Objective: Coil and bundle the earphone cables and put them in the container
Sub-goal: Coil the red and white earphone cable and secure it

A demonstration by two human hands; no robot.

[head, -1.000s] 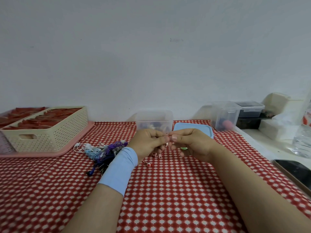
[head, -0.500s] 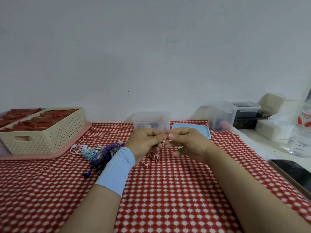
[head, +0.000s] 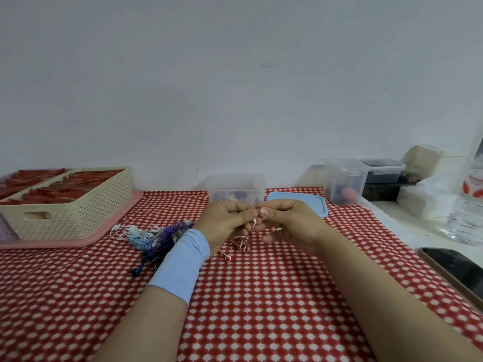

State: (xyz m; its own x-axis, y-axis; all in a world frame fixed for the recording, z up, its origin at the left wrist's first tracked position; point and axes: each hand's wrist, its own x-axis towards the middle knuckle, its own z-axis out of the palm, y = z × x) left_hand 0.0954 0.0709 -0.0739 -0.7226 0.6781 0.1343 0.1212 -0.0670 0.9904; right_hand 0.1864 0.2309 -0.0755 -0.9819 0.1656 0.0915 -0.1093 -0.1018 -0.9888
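Head: left hand, right hand pinch downward-hanging cable.

No text is legible; the bottle label is blurred.

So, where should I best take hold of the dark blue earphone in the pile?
Probably pinch the dark blue earphone by its bud end, from the near side: that end sticks out of the pile toward you; the rest is tangled in it.
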